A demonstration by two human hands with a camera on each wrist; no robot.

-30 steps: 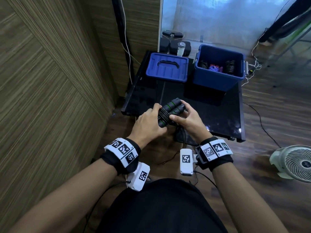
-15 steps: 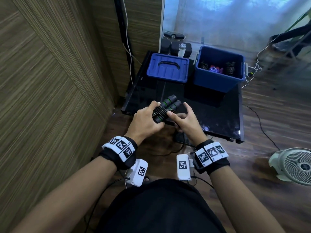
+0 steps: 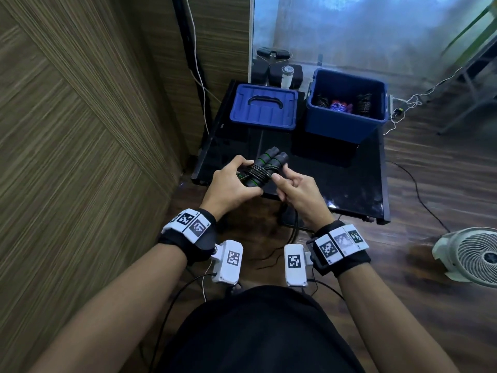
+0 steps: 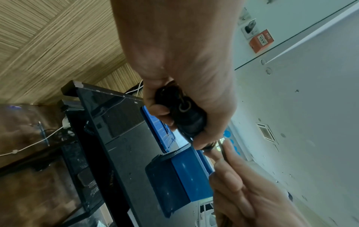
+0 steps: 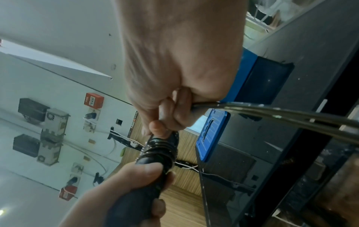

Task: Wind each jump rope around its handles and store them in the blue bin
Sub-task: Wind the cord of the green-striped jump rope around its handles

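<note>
My left hand [image 3: 234, 181] grips the two black, green-ringed handles [image 3: 265, 166] of a jump rope, held side by side above the near edge of the black table [image 3: 349, 184]. Several turns of black rope [image 3: 256, 172] lie wound around the handles. My right hand [image 3: 293, 188] pinches the loose rope right beside the bundle, and the slack hangs down below it. In the right wrist view the rope [image 5: 272, 113] runs out from the curled fingers [image 5: 174, 110]. The left wrist view shows the handles' ends [image 4: 186, 113] inside my left hand's grip. The open blue bin [image 3: 347, 122] stands at the table's far right.
Three wound ropes [image 3: 340, 105] lie in the bin. Its blue lid [image 3: 263, 106] rests on the table to the left. A wood-panelled wall [image 3: 80, 130] rises close on the left. A white fan [image 3: 473, 255] stands on the floor at right, with cables nearby.
The right hand has come round from on top of the handles to their right side, pulling the rope along. The bundle stays in the left hand.
</note>
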